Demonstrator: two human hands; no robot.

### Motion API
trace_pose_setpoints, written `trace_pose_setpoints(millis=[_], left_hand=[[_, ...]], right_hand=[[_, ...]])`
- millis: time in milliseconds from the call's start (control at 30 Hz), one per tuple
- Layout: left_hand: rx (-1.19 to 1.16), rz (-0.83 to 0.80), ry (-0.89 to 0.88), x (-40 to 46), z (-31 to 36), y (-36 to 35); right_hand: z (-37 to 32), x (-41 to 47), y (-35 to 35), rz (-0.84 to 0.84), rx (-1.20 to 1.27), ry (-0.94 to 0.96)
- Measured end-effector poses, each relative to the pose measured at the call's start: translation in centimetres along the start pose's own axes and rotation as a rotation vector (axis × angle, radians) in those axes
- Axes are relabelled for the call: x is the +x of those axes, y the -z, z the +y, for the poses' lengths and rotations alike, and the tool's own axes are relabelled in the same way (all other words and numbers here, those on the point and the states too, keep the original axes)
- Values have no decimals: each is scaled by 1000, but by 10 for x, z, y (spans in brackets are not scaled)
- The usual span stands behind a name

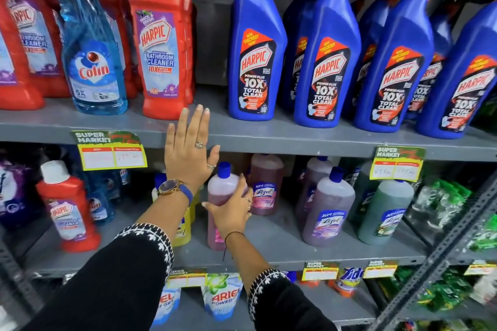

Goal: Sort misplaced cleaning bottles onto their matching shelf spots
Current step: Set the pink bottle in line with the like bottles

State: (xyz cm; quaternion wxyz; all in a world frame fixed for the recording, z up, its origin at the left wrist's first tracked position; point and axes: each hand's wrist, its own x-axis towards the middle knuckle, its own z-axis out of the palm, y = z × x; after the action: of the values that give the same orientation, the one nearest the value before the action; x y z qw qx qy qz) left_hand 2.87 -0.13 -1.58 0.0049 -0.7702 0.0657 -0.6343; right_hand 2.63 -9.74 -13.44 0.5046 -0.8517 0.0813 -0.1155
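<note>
My right hand (231,209) grips a pink Lizol bottle (222,191) with a blue cap, standing on the middle shelf (282,247). My left hand (188,150) is raised flat with fingers spread, in front of the upper shelf's edge (295,140), holding nothing. On the upper shelf a blue Colin spray bottle (92,62) stands among red Harpic bathroom cleaner bottles (161,48). A lone red Harpic bottle (68,209) stands at the left of the middle shelf. A yellow bottle (184,231) is partly hidden behind my left forearm.
Several blue Harpic toilet cleaner bottles (322,62) fill the upper shelf's right side. More pink and purple Lizol bottles (326,209) and a green one (387,212) stand right of my hand. Blue Colin bottles (102,196) sit behind the lone red bottle. Ariel pouches (223,295) hang below.
</note>
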Motion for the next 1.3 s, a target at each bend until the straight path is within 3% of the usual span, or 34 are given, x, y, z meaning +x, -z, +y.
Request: trace_pose_setpoints(millis=[267,633,800,1300], left_hand=[[50,22,-10,0,-2,-3],[57,52,-9,-3,-3,-9],[48,61,-9,-3,-4,-11],[22,44,-1,-4,-4,-11]], right_hand=[[5,3,-1,171,45,75],[15,44,65,458,-21,-1],[30,49,76,469,-35,-63],[53,39,75,462,-24,30]])
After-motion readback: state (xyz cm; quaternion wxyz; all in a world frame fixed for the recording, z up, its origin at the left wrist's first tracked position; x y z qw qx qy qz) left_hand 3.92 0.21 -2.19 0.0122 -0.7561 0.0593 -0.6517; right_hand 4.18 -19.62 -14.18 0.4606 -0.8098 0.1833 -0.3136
